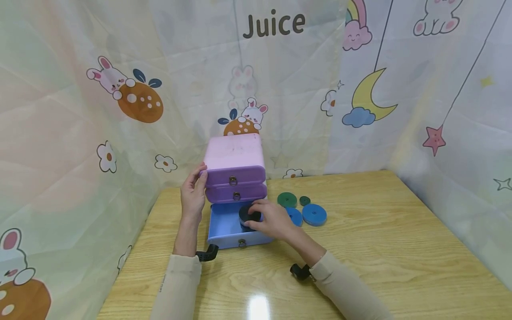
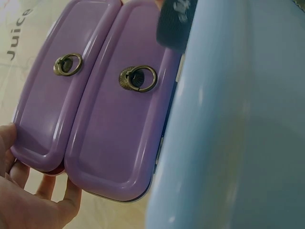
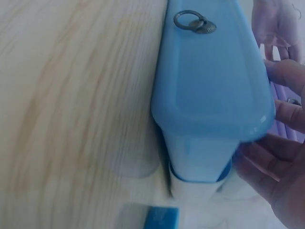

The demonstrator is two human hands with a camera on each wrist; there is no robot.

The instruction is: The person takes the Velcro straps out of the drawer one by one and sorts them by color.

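A small drawer cabinet (image 1: 234,152) with a pink top has two purple drawers (image 1: 216,178), closed, with ring pulls. Below them, the blue drawer (image 1: 223,222) is pulled out. My left hand (image 1: 193,198) holds the cabinet's left front corner, thumb toward the front and fingers along the side. Over the right part of the blue drawer, my right hand (image 1: 274,220) grips a black disc-shaped roll (image 1: 244,215) between thumb and fingers. Part of that roll (image 2: 176,24), ribbed with pale lettering, shows in the left wrist view; more dark material lies under it in the head view.
Right of the cabinet lie a green roll (image 1: 286,199), a smaller green roll (image 1: 305,200) and a blue roll (image 1: 314,215). Another blue roll (image 1: 296,216) is partly behind my right hand. A printed cloth (image 1: 280,89) hangs behind the wooden table (image 1: 380,235).
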